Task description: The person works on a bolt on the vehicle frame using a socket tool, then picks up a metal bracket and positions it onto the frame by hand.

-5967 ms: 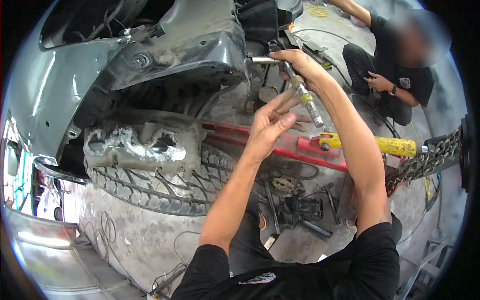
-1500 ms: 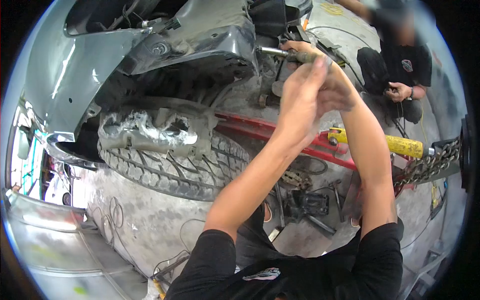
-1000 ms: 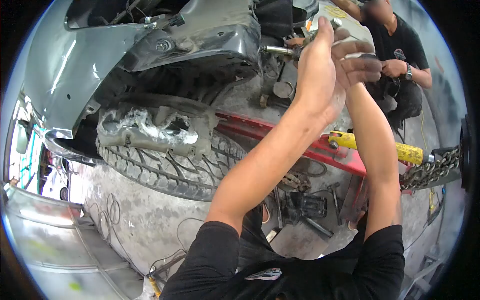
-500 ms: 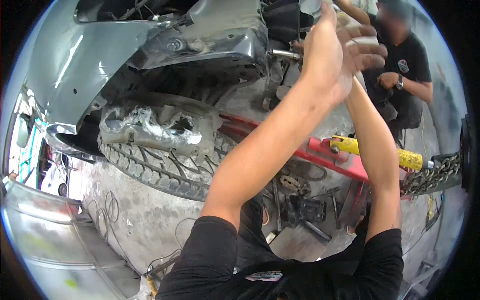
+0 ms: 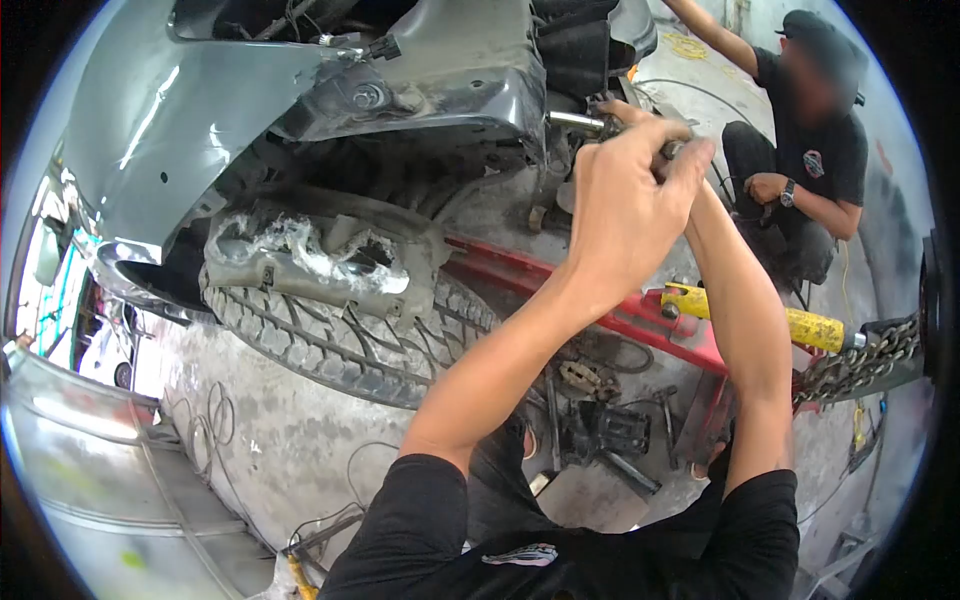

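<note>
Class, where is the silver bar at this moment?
In the head view, the silver bar is near the top, right of centre, between the car body and the right hand, just above the left hand.

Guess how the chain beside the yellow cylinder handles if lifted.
The chain is probably floppy once slack, being interlinked loops. Likely heavy for its size: the links look thick and metallic. It may snag, since several strands bunch together.

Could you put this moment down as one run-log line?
Left hand: curled around tool handle; right hand: beside shiny rod, grip mostly hidden; shiny rod: at vehicle body's edge; co-worker: crouched nearby
</note>
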{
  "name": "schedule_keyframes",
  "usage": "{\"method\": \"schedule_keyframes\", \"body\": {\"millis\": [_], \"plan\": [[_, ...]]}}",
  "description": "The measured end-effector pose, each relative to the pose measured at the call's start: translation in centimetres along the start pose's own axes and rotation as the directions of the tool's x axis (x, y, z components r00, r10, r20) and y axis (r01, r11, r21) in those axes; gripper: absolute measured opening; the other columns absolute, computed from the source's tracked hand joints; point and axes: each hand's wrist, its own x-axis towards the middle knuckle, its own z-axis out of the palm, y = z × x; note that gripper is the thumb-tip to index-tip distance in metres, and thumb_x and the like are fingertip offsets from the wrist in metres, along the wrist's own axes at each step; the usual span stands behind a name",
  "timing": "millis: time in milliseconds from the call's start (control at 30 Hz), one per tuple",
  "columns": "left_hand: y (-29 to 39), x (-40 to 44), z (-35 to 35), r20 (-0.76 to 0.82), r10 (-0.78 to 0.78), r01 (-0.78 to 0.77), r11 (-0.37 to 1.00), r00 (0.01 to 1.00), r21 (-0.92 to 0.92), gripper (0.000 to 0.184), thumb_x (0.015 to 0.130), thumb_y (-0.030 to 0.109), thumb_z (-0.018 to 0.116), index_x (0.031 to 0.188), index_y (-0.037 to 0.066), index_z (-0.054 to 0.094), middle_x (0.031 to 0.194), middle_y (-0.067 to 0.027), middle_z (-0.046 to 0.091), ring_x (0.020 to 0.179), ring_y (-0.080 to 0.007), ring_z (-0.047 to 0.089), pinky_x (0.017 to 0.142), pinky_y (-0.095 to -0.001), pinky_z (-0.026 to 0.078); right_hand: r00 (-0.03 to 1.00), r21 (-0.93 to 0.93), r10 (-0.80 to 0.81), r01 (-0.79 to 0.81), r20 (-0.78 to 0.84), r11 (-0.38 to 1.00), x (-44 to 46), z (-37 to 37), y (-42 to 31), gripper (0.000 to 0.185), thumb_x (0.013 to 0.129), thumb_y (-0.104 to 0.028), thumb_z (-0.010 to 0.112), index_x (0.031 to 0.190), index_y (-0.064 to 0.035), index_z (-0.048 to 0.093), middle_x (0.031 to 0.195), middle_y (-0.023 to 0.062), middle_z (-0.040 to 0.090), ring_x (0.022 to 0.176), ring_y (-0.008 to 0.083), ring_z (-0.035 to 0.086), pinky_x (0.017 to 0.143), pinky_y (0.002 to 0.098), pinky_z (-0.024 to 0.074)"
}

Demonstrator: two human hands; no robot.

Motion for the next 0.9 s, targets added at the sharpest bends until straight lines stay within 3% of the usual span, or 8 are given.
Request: {"method": "schedule_keyframes", "body": {"millis": [67,133,167,367,533,600,733,900], "plan": [[0.0,-1.7,-0.8,0.002,-0.039,0.039,0.999,0.999,0.034,0.023,0.093,0.019,0.072,0.102,-0.002,0.073,0.07,-0.0071,0.07,0.06,-0.0081,0.061,0.056,-0.0268,0.047,0.984,-0.242,0.18,-0.174,0.0,0.954,1.4,-0.3,-1.6,0.032,0.099,-0.033,0.058,0.114,-0.0057,0.064,0.09,0.0045,0.065,0.073,0.0143,0.062,0.072,0.0286,0.0524],[-0.3,-4.0,-1.5,0.017,-0.056,0.053,0.989,0.998,0.136,0.016,0.093,0.013,0.07,0.1,-0.002,0.072,0.072,-0.0057,0.068,0.064,-0.0073,0.061,0.059,-0.0267,0.048,0.878,-0.664,0.469,-0.406,-0.094,0.628,3.4,0.2,-3.9,0.038,0.098,-0.018,0.055,0.133,-0.0022,0.06,0.119,0.0113,0.063,0.1,0.0188,0.064,0.083,0.0293,0.0533],[-1.5,-5.7,-1.4,0.02,-0.054,0.051,0.989,0.998,0.135,0.016,0.093,0.013,0.07,0.1,-0.002,0.072,0.072,-0.0057,0.068,0.064,-0.0073,0.061,0.059,-0.0267,0.048,0.877,-0.369,0.448,-0.479,-0.173,0.796,2.8,0.7,-3.0,0.037,0.1,-0.027,0.055,0.125,-0.0017,0.064,0.104,0.0086,0.065,0.089,0.0163,0.063,0.073,0.0291,0.0512],[-12.0,-12.8,-1.2,-0.019,-0.296,0.295,0.954,0.955,-0.05,0.04,0.101,0.002,0.052,0.135,0.001,0.031,0.098,-0.0139,0.064,0.074,-0.0163,0.067,0.063,-0.0277,0.053,0.919,-0.399,0.355,-0.394,-0.17,0.828,0.6,1.8,-2.9,0.042,0.097,-0.045,0.066,0.113,-0.0062,0.068,0.078,-0.0026,0.059,0.062,0.0069,0.05,0.054,0.0228,0.0386],[-20.8,-8.9,-1.4,-0.064,-0.506,0.507,0.862,0.86,-0.001,0.031,0.102,0.013,0.054,0.129,-0.001,0.057,0.085,-0.0081,0.061,0.056,-0.0155,0.061,0.043,-0.0324,0.052,0.989,-0.562,0.146,-0.102,0.034,0.82,0.5,0.7,-2.6,0.034,0.094,-0.023,0.073,0.119,-0.0032,0.063,0.084,0.0029,0.065,0.068,0.0089,0.059,0.06,0.0279,0.0489],[-24.0,-6.1,0.1,-0.096,-0.695,0.631,0.695,0.713,-0.346,0.032,0.102,0.012,0.052,0.13,0.002,0.06,0.085,-0.0078,0.061,0.06,-0.017,0.063,0.042,-0.031,0.052,0.994,-0.764,-0.038,0.104,0.103,0.637,0.8,0.4,-1.8,0.031,0.092,-0.018,0.072,0.116,-0.0024,0.062,0.086,0.009,0.068,0.072,0.0174,0.063,0.066,0.0328,0.0504],[-28.9,-1.7,1.2,-0.177,-0.583,0.562,0.812,0.793,-0.155,0.031,0.101,0.011,0.052,0.128,0.001,0.063,0.088,-0.0086,0.063,0.065,-0.0183,0.064,0.043,-0.0312,0.053,0.918,-0.852,-0.349,0.331,0.19,0.406,0.6,0.2,0.4,0.029,0.092,-0.017,0.071,0.116,-0.0025,0.062,0.089,0.0151,0.068,0.078,0.0261,0.064,0.073,0.0368,0.0497],[-27.7,-2.5,-0.2,-0.024,-0.551,0.55,0.835,0.834,-0.035,0.027,0.1,0.013,0.056,0.122,-0.001,0.065,0.099,-0.0109,0.069,0.072,-0.0174,0.067,0.058,-0.0318,0.056,0.923,-0.842,-0.372,0.273,0.094,0.465,-0.2,-0.3,-0.3,0.028,0.094,-0.02,0.07,0.115,-0.0033,0.063,0.084,0.016,0.066,0.073,0.0241,0.064,0.068,0.0373,0.0497]]}}
